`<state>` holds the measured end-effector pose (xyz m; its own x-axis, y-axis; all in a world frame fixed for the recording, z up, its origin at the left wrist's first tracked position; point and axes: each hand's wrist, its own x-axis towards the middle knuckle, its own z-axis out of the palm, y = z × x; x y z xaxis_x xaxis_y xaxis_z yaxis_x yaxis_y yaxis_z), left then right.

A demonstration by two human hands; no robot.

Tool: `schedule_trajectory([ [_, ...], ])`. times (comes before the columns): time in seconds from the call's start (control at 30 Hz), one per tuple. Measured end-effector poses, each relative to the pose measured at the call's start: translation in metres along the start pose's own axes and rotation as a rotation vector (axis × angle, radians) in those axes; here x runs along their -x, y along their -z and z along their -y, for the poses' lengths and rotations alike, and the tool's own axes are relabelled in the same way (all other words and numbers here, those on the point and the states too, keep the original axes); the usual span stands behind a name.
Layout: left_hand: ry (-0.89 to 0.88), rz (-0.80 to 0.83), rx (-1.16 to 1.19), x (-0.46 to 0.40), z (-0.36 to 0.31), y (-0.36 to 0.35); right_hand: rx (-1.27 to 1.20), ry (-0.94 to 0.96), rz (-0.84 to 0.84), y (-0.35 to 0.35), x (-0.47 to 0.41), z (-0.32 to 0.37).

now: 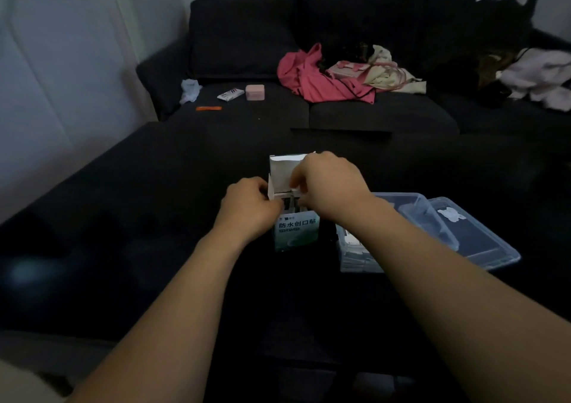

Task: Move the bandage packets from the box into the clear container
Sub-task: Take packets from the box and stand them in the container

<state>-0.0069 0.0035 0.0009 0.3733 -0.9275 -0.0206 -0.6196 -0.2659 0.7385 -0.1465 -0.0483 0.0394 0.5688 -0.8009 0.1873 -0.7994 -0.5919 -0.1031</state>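
Bracing the light cardboard box (pixel 296 231) in my curled left hand (pixel 248 206), my right hand (pixel 327 183) pinches the thin, flexible bandage packets (pixel 292 205) at its open top, beside the clear container (pixel 432 232).

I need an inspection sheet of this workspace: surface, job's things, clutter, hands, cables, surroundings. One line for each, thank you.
Surface: dark sofa seat, dim light.
Job's things: box upright, top flap open; clear container to its right, partly behind the right forearm, some packets in it; its lid lies beside it.
Clutter: pink case, tube, orange strip, crumpled tissue, clothes on the far cushions.
Hands: left hand grips the box side; right hand pinches at the box opening.
Cables: nothing seen.
Surroundings: white wall on the left, cushion on the backrest.
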Motion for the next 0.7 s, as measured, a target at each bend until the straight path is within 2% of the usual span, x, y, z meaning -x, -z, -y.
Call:
schedule_trajectory([
  [0.13, 0.009, 0.075, 0.019, 0.0003, -0.0046, -0.001, 0.044, 0.009, 0.043, -0.0064, -0.0025, -0.0015],
  [0.53, 0.009, 0.08, 0.115, 0.0045, -0.0059, -0.0034, -0.036, 0.061, 0.07, -0.0112, 0.0021, -0.0066],
  [0.7, 0.026, 0.11, 0.125, 0.006, -0.0093, -0.0015, 0.005, 0.081, 0.11, -0.0101, 0.0007, -0.0052],
])
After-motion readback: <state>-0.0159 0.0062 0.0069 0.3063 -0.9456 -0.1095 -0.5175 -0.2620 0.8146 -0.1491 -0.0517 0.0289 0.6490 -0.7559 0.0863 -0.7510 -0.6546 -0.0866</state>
